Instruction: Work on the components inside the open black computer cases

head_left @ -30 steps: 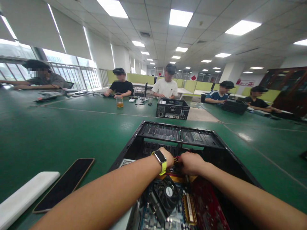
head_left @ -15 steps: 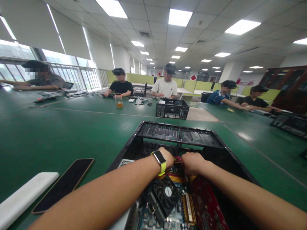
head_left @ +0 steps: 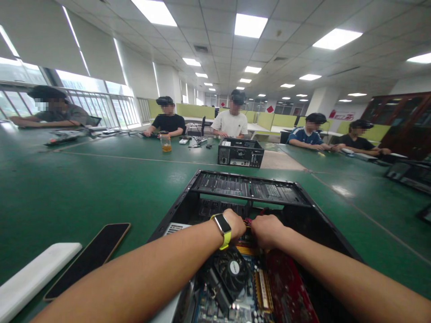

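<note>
An open black computer case (head_left: 305, 197) lies in front of me, and both my hands reach into it. My left hand (head_left: 235, 223), with a yellow-green watch (head_left: 222, 229) at the wrist, is closed on a bundle of thin coloured cables (head_left: 248, 222). Against the other side of the same cables is my right hand (head_left: 267, 229), also closed; its fingertips are hidden. Nearer to me are a black cooling fan (head_left: 232, 268), a memory stick (head_left: 263, 289) and a dark red card (head_left: 289, 287) on the blue motherboard (head_left: 207, 298).
A black phone (head_left: 90, 258) and a white flat bar (head_left: 37, 278) lie on the green table (head_left: 141, 188) to my left. Across it stand a smaller computer case (head_left: 240, 152) and a jar of amber liquid (head_left: 165, 142). Several people sit around the far side.
My hands have come slightly closer together over the cables. Across the table, the person in blue on the right has drawn their arms in. The view has shifted a little.
</note>
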`<state>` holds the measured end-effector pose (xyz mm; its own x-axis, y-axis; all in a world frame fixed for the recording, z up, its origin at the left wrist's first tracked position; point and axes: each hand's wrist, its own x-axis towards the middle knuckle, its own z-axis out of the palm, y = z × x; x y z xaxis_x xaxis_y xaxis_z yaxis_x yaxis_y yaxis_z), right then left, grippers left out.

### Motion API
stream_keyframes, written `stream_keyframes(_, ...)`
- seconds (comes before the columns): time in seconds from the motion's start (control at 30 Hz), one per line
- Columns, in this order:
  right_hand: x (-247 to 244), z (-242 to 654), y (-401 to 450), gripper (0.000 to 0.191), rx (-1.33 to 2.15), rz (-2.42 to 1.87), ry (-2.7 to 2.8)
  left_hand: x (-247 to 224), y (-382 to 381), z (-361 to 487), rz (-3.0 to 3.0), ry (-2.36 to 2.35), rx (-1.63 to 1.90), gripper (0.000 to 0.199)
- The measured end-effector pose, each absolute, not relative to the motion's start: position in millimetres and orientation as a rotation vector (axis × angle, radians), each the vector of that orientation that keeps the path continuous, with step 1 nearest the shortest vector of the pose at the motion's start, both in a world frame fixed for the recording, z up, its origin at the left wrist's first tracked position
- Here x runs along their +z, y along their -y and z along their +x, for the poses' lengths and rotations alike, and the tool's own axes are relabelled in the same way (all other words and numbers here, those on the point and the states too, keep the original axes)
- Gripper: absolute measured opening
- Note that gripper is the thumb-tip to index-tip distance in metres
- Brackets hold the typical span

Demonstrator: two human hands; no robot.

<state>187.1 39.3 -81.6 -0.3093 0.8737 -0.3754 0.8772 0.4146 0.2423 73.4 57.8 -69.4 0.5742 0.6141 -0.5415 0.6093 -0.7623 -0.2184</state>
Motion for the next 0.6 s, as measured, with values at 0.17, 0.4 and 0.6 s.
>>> stream_keyframes(0.17, -81, 188, -39, 0.027, -0.001, 1.446, -2.267, -74, -62, 74, -2.769, 1.134, 0.911, 0.032)
stream_keyframes(0.4, -77, 190, -40, 0.027, 0.041, 1.478, -2.315, -83, -70, 74, -2.75, 1.158, 0.875, 0.038)
stream_keyframes(0.6, -77, 191, -41, 0.026, 0.005, 1.552, -2.256, -84, -72, 74, -2.749, 1.165, 0.808, 0.035)
